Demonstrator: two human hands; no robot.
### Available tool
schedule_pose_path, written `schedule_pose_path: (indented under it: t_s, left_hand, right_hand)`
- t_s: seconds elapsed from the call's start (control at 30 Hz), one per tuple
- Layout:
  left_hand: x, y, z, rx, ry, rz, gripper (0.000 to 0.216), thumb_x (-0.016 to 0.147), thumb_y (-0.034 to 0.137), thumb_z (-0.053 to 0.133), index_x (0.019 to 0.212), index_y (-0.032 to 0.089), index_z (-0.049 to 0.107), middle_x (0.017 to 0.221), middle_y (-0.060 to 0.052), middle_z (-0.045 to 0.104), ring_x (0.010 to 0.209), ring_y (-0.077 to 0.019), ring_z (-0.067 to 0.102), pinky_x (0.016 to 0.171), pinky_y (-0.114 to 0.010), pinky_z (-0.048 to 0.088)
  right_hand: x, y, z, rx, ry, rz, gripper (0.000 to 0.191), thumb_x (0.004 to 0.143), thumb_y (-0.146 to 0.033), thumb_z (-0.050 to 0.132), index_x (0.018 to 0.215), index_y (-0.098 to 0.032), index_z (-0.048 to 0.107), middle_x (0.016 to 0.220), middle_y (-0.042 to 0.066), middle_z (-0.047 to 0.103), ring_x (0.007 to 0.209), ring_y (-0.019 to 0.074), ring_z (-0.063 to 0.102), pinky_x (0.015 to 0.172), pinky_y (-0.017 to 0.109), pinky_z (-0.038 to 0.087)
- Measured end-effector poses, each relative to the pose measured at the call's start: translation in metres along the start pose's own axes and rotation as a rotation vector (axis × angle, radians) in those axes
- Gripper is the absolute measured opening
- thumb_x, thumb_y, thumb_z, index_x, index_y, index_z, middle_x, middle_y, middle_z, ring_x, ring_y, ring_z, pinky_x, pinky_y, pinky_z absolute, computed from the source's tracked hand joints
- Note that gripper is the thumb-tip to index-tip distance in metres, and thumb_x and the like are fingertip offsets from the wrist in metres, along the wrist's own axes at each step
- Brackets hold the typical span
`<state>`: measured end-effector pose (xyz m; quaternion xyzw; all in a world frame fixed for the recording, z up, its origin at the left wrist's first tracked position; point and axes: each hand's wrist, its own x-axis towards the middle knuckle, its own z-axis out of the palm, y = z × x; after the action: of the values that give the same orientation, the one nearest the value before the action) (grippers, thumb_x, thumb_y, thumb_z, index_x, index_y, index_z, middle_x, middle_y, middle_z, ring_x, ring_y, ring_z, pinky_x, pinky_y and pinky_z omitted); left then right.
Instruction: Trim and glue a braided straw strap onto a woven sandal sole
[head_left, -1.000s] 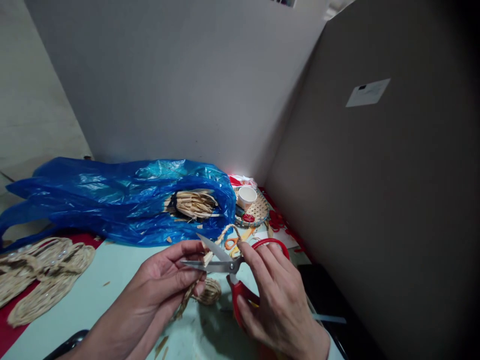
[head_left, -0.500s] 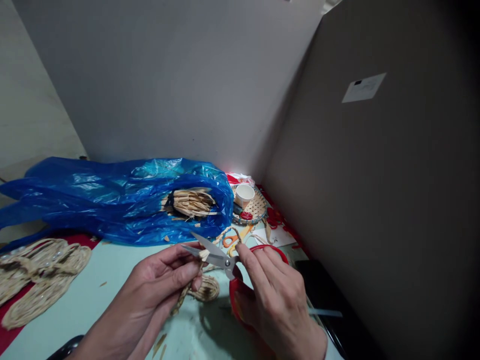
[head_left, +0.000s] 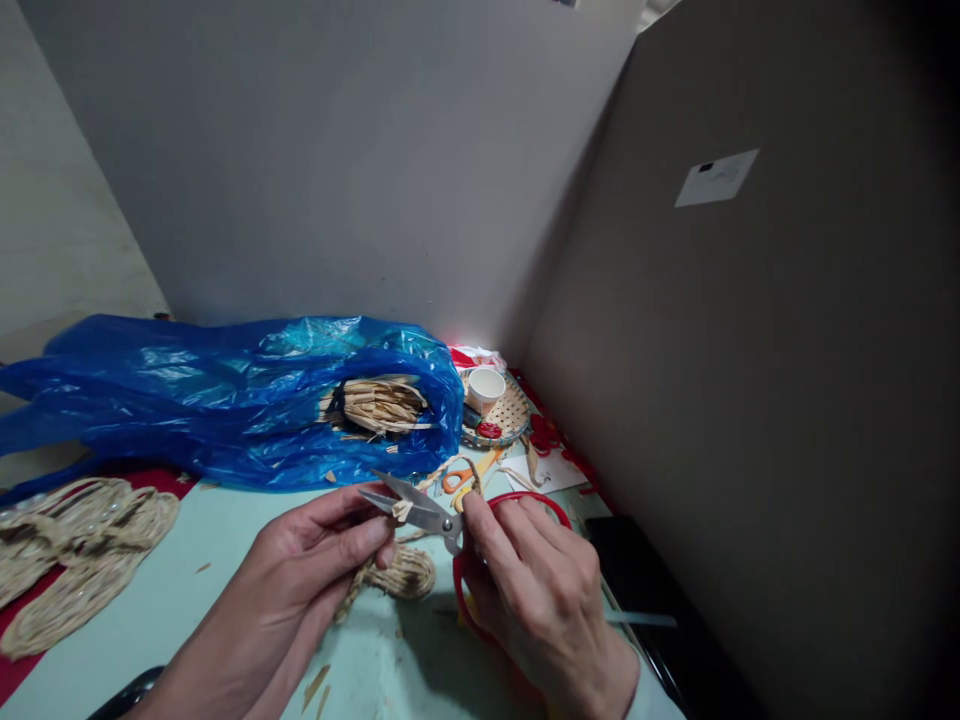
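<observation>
My right hand (head_left: 536, 590) is closed around the red handles of a pair of scissors (head_left: 427, 515). Its blades are slightly apart, pointing left, with a pale straw end between them. My left hand (head_left: 315, 565) pinches a braided straw cord (head_left: 361, 578) right beside the blades; part of the cord is hidden by the fingers. Below the blades, a coiled loop of straw braid (head_left: 411, 573) hangs or rests over the table; I cannot tell which. A length of the braid also runs up behind the scissors toward the right hand.
A blue plastic bag (head_left: 225, 400) holding a straw bundle (head_left: 382, 405) lies at the back. Woven straw soles (head_left: 90, 590) rest on red cloth at left. Behind my hands are orange-handled scissors (head_left: 455, 481) and a woven tray (head_left: 514, 410) with a paper cup (head_left: 486, 388). Grey panels stand behind and right.
The scissor blades have closed somewhat on the straw end. Both hands and the scissors appear slightly further left, along with a small shift of the whole view.
</observation>
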<state>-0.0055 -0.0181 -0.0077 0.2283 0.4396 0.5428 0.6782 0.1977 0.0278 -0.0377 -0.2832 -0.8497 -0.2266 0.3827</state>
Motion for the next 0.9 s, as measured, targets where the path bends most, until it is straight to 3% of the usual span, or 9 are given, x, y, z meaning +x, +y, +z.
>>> schedule_pose_path:
  t_s: [0.2, 0.33, 0.47, 0.6, 0.73, 0.9]
  left_hand:
    - [0.001, 0.006, -0.002, 0.004, 0.139, 0.056, 0.038, 0.069, 0.014, 0.094, 0.104, 0.023, 0.080, 0.102, -0.004, 0.083, 0.103, -0.0252, 0.077, 0.086, -0.027, 0.063]
    - [-0.001, 0.010, -0.001, 0.018, 0.163, 0.087, 0.039, 0.062, 0.015, 0.098, 0.097, 0.023, 0.081, 0.091, -0.004, 0.083, 0.094, -0.0261, 0.079, 0.075, -0.025, 0.065]
    - [-0.004, 0.010, 0.003, 0.037, 0.091, 0.039, 0.032, 0.066, 0.021, 0.097, 0.093, 0.022, 0.082, 0.084, -0.004, 0.081, 0.079, -0.0200, 0.076, 0.070, -0.023, 0.063]
    - [-0.005, 0.007, 0.005, 0.045, 0.014, -0.011, 0.024, 0.072, 0.025, 0.094, 0.094, 0.022, 0.083, 0.081, -0.004, 0.080, 0.073, -0.0157, 0.072, 0.068, -0.019, 0.060]
    - [-0.006, 0.003, 0.004, 0.147, -0.005, -0.015, 0.021, 0.074, 0.029, 0.092, 0.091, 0.021, 0.083, 0.078, -0.002, 0.076, 0.066, -0.0109, 0.061, 0.060, -0.014, 0.052]
    - [0.000, 0.000, 0.002, 0.228, -0.059, -0.011, 0.022, 0.074, 0.035, 0.091, 0.089, 0.020, 0.083, 0.075, -0.002, 0.072, 0.065, -0.0115, 0.056, 0.057, -0.016, 0.049]
  right_hand:
    - [0.001, -0.004, -0.003, 0.057, -0.011, -0.015, 0.021, 0.098, -0.004, 0.051, 0.110, -0.004, 0.070, 0.066, 0.005, 0.066, 0.057, 0.0188, 0.055, 0.053, 0.032, 0.042]
    - [0.007, -0.002, -0.007, 0.149, -0.015, 0.089, 0.023, 0.098, -0.006, 0.048, 0.104, -0.007, 0.069, 0.066, 0.003, 0.064, 0.054, 0.0170, 0.056, 0.049, 0.030, 0.043]
    - [0.012, 0.006, -0.008, 0.432, 0.002, 0.440, 0.017, 0.097, -0.014, 0.054, 0.106, -0.013, 0.068, 0.075, 0.003, 0.070, 0.059, 0.0137, 0.063, 0.056, 0.024, 0.055]
    - [0.019, 0.009, -0.013, 0.943, -0.119, 0.827, 0.034, 0.095, -0.034, 0.066, 0.123, -0.015, 0.067, 0.077, 0.004, 0.077, 0.054, 0.0149, 0.067, 0.050, 0.025, 0.058]
    - [0.027, 0.006, -0.018, 1.201, -0.211, 0.925, 0.018, 0.092, -0.036, 0.071, 0.097, -0.019, 0.068, 0.073, 0.001, 0.075, 0.053, 0.0130, 0.066, 0.049, 0.021, 0.056]
    - [0.028, 0.004, -0.011, 1.377, -0.069, 1.037, 0.018, 0.085, -0.030, 0.080, 0.086, -0.021, 0.064, 0.070, -0.003, 0.071, 0.056, 0.0109, 0.064, 0.052, 0.019, 0.055]
